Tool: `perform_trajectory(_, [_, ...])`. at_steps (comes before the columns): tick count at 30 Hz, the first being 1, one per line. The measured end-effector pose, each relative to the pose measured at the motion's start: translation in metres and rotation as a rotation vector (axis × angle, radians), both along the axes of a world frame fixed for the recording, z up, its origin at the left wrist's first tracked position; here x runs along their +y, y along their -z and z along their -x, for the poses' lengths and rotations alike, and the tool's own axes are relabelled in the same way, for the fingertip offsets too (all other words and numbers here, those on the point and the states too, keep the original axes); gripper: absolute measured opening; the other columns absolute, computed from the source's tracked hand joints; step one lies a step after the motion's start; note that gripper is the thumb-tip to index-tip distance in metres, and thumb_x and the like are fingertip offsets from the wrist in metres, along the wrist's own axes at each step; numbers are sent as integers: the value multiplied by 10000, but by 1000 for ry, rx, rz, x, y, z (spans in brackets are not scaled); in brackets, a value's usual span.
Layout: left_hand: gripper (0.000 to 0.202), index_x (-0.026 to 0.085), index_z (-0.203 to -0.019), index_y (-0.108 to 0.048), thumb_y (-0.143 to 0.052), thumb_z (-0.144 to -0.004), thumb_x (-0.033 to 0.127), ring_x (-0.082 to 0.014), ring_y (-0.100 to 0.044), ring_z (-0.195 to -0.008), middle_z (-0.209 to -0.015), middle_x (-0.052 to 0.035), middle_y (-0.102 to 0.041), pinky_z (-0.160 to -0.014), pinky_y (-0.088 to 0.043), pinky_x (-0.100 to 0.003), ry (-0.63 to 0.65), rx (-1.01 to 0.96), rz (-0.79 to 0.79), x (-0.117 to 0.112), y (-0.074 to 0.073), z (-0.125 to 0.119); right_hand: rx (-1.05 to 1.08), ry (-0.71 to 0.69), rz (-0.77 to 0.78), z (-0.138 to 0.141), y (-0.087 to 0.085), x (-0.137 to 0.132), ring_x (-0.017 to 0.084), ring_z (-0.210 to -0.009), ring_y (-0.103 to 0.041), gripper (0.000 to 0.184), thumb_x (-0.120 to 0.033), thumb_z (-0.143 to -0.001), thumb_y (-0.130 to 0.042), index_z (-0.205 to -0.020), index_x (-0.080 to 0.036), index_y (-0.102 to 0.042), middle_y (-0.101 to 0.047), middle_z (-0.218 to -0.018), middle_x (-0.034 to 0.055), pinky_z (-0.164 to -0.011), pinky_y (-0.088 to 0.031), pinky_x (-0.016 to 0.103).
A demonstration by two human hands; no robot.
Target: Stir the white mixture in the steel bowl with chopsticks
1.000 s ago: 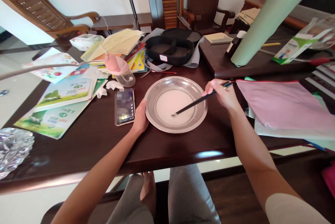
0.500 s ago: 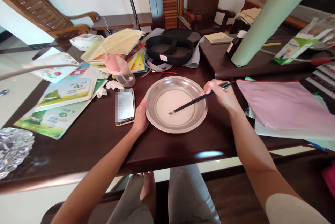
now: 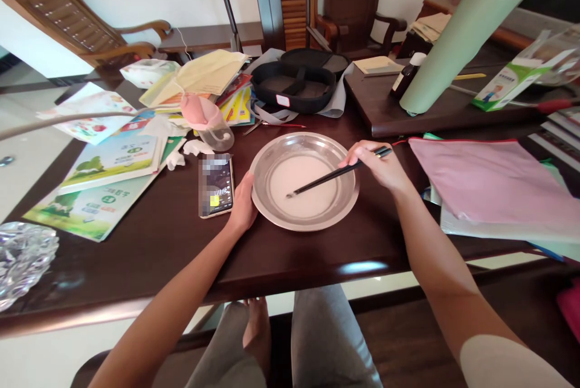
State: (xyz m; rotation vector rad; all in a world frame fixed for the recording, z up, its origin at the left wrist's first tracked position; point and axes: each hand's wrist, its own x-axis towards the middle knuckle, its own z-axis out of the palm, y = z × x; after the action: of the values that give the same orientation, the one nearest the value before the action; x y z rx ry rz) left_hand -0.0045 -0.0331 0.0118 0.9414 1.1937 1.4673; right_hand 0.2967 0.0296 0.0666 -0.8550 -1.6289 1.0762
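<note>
A shallow round metal basin (image 3: pixel 304 224) stands on the dark wooden table, with a milky white liquid (image 3: pixel 312 170) in it. My left hand (image 3: pixel 243 202) grips the basin's left rim, fingers partly hidden beneath the edge. Black chopsticks (image 3: pixel 317 181) are held together in my right hand (image 3: pixel 374 161), slanting down leftward. Their tips dip into the liquid left of its middle. Close to my left hand lies a phone (image 3: pixel 218 187) with its screen lit and partly blurred out.
Behind the phone are crumpled tissues (image 3: pixel 176 159) and a pink-lidded cup (image 3: pixel 207 121). Booklets (image 3: pixel 97 197) lie at left, beside a glass dish (image 3: pixel 27 261). A black case (image 3: pixel 292 90) sits behind the basin. At right are a pink zip pouch (image 3: pixel 489 182) and a tall green flask (image 3: pixel 462 43).
My right hand and the chopsticks have shifted slightly left, so the tips sit further left in the liquid. The phone's screen has gone from bright to dark. My left hand stays on the rim.
</note>
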Motion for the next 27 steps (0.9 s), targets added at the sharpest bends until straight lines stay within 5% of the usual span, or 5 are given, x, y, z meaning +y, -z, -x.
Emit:
perform_trajectory(7, [402, 196, -1029, -755, -675, -865, 555, -300, -685, -1175, -1114, -63, -789, -981, -569, -359, -6, 34, -3, -1, -2, 0, 82, 204, -26, -8, 0, 4, 225, -655, -750, 486, -655, -850, -710, -591, -244, -683, -734, -608, 28, -739, -600, 378])
perform_trajectory(14, [385, 207, -1047, -745, -675, -868, 540, -303, -674, -1218, -1117, -62, -790, -1033, -548, -378, 3, -14, -1, 0, 4, 1, -11, -18, 2, 1, 0, 0, 231, -752, -778, 457, -655, -841, -720, -653, -239, -728, -790, -717, 43, -763, -607, 367])
perform_trajectory(21, [408, 199, -1036, -754, -693, -848, 556, -309, -674, -1213, -1147, -61, -789, -1014, -559, -368, 0, 32, -13, 0, 0, 0, 95, 215, -55, -12, 0, 6, 220, -654, -743, 481, -625, -878, -696, -575, -252, -675, -730, -598, 28, -712, -598, 373])
perform_trajectory(27, [407, 202, -1031, -745, -700, -835, 556, -313, -679, -1201, -1113, -65, -792, -1007, -563, -373, -13, -1, 14, -1, -2, -1, -2, 11, 0, -2, 1, 1, 228, -724, -765, 458, -649, -855, -708, -635, -247, -722, -773, -686, 39, -740, -603, 371])
